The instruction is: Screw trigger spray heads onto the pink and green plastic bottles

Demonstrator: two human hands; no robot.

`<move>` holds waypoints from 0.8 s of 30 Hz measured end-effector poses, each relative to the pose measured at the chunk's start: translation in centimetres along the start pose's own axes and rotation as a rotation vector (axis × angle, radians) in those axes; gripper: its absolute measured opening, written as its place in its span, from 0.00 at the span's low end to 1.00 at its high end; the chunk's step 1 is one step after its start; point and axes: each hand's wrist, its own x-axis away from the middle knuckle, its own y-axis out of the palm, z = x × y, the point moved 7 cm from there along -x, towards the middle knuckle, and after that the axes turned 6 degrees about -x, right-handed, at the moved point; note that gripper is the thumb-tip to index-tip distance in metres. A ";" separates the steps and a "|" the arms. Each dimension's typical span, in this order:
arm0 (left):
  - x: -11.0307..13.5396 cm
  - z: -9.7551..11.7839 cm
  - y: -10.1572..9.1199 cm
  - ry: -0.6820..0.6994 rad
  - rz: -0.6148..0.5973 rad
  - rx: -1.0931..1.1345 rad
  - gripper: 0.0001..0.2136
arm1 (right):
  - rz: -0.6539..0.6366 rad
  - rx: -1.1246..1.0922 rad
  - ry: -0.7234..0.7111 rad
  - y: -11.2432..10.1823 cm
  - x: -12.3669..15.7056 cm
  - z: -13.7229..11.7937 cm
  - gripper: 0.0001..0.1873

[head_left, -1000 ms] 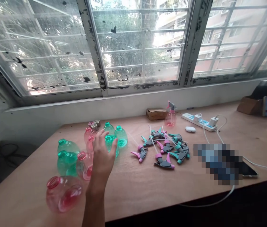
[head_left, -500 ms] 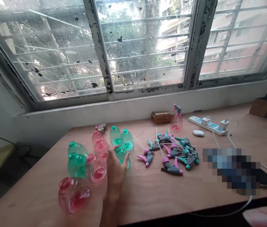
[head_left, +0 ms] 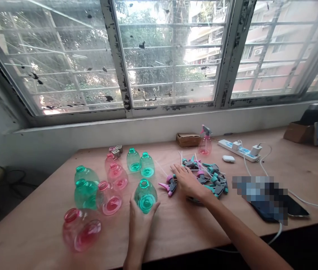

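My left hand [head_left: 141, 221] grips a green plastic bottle [head_left: 145, 194] from below, its open neck pointing away from me, just above the wooden table [head_left: 175, 225]. My right hand [head_left: 188, 182] lies flat on a heap of pink and teal spray-trigger heads [head_left: 208, 175], fingers spread over them; whether it grips one I cannot see. To the left lie several more empty green and pink bottles [head_left: 113, 176]. The nearest pink bottle [head_left: 81, 229] rests on its side by the table's front edge.
One assembled pink spray bottle [head_left: 204, 142] stands near the back beside a small cardboard box [head_left: 187, 139]. A white power strip [head_left: 239, 149] with chargers, a white earbud case [head_left: 228, 158] and a phone on a cable [head_left: 294, 208] lie at the right. Windows run behind.
My left hand closed on a green bottle from the cluster and drew it toward me. My right hand came into view and landed on the trigger heads.
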 end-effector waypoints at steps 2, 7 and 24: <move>0.2 -0.1 -0.3 -0.057 0.015 -0.080 0.40 | -0.026 0.046 -0.001 1.7 -0.9 1.1 0.37; 0.9 0.3 -0.8 -0.032 0.058 -0.127 0.37 | -0.011 0.080 -0.020 2.1 -3.0 2.1 0.30; 3.6 -0.6 -1.0 -0.090 0.098 0.069 0.37 | 0.896 -1.658 0.426 -1.0 12.8 5.0 0.20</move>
